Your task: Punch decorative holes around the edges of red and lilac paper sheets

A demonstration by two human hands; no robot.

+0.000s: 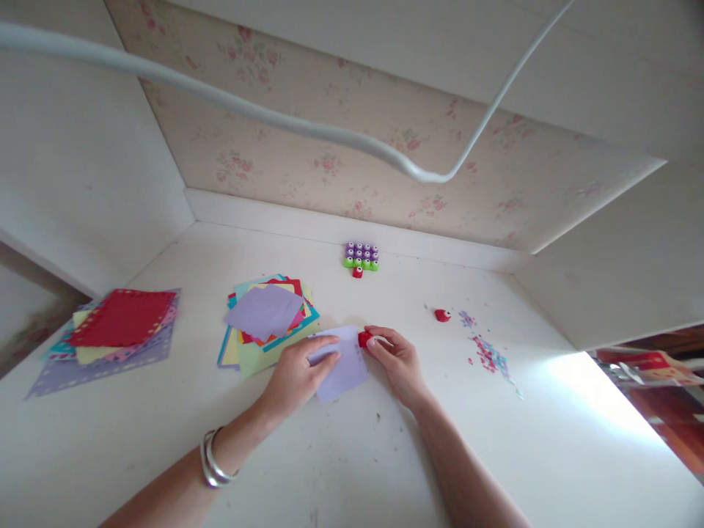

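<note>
Our left hand [300, 370] lies flat, pinning the lilac sheet [341, 361]; our right hand [397, 358] pinches the red punch [365, 338] at the sheet's right edge.

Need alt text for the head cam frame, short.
On a white desk, the left hand presses a lilac paper sheet flat while the right hand holds a small red punch at its edge. Colored paper stacks lie left; more punches and confetti sit behind.
</note>
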